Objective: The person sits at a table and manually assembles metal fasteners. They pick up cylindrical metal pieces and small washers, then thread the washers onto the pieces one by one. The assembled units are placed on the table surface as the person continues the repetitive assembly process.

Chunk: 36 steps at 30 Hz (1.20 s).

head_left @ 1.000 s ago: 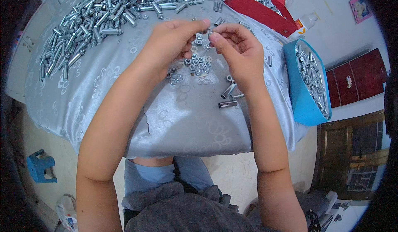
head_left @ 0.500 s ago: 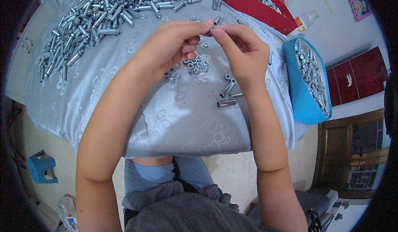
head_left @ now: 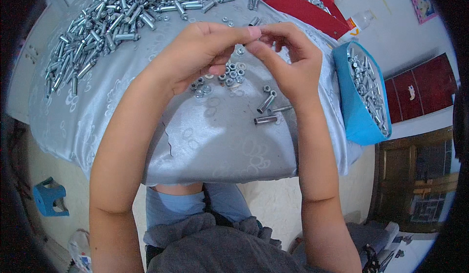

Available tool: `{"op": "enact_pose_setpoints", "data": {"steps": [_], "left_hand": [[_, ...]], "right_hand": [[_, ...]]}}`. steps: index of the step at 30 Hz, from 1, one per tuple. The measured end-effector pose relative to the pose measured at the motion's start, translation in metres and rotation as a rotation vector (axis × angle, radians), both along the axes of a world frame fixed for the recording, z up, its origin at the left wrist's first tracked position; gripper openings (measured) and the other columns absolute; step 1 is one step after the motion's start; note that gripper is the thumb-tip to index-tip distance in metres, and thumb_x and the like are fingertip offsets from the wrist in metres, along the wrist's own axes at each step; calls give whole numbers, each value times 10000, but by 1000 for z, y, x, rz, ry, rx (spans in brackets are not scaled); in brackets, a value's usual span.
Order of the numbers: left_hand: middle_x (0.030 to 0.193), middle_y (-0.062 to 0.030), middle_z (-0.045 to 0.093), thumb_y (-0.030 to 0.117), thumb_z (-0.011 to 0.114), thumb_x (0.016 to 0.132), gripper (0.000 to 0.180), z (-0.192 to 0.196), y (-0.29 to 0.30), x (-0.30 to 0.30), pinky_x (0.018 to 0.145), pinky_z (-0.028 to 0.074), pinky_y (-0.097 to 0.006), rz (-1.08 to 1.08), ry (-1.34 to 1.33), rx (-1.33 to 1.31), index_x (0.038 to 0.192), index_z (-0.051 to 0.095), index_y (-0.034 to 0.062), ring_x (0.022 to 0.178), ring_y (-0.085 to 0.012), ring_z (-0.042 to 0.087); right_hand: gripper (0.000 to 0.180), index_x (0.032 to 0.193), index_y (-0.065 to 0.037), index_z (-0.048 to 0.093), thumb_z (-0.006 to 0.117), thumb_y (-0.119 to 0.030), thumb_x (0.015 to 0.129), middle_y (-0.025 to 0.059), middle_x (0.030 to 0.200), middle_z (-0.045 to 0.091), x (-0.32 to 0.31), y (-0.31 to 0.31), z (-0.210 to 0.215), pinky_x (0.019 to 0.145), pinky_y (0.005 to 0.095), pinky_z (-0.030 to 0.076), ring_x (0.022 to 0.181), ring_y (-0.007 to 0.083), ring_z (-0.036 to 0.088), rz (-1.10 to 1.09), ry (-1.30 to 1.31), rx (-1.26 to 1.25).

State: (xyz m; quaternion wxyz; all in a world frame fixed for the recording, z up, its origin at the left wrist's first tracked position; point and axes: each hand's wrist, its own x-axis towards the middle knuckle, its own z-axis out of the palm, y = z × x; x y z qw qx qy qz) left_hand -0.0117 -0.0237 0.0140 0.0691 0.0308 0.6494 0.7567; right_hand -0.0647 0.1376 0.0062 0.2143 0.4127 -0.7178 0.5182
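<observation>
My left hand (head_left: pixel 200 51) and my right hand (head_left: pixel 295 60) meet over the table, thumbs and fingertips pinched together. Whatever is between them is hidden by the fingers. Just below lies a small cluster of metal nuts (head_left: pixel 232 73), partly behind my left hand. Nearer my right wrist rest a few loose metal sleeves: one tilted sleeve (head_left: pixel 266 102), another lying sideways (head_left: pixel 265 120), and a third partly beside the forearm. A single nut (head_left: pixel 266 88) sits above them.
A wide heap of expansion bolts (head_left: pixel 122 16) covers the far left of the silvery tablecloth (head_left: pixel 210 151). At the far right stand a red box (head_left: pixel 298 10) and a blue bin (head_left: pixel 352 119), both holding metal parts. A bottle (head_left: pixel 360 20) is between them.
Both hands have shifted slightly right, and the left thumb has slid over the right fingertips. A small metal part that showed between the fingers is now covered.
</observation>
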Motion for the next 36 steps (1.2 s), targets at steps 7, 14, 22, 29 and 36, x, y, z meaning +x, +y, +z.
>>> {"op": "enact_pose_setpoints", "data": {"steps": [7,14,22,29,36], "left_hand": [[514,88,282,293,573,799,290,-2,1,-5,390,213,-187,112,-85,255,820,573,4,427,-23,261],[522,85,285,292,576,794,289,-2,3,-2,395,216,-193,133,-97,195,836,584,6,443,-23,273],[523,80,326,307,586,785,267,-10,1,-6,404,234,-193,202,-51,142,769,595,40,459,-29,298],[499,45,401,318,587,761,307,-11,7,-6,408,306,-199,260,18,-31,581,551,73,438,-63,375],[507,58,367,357,577,773,290,-10,6,-5,397,241,-208,176,35,-34,641,527,103,432,-50,340]], "right_hand": [[178,841,-63,647,631,-192,719,107,745,581,-11,7,-16,650,301,426,697,211,540,-280,-64,379],[215,881,-85,649,627,-217,711,132,842,551,-15,1,-30,755,365,419,864,292,497,-323,-14,631],[134,832,-21,613,630,-105,729,90,800,607,-8,-3,-11,643,244,453,694,173,571,-152,-329,230],[190,903,15,590,640,-75,743,52,792,609,5,-5,2,611,189,437,692,83,554,193,-619,-108],[238,951,-2,581,629,-140,764,60,801,605,4,1,6,608,204,432,688,98,542,249,-770,-53]]}}
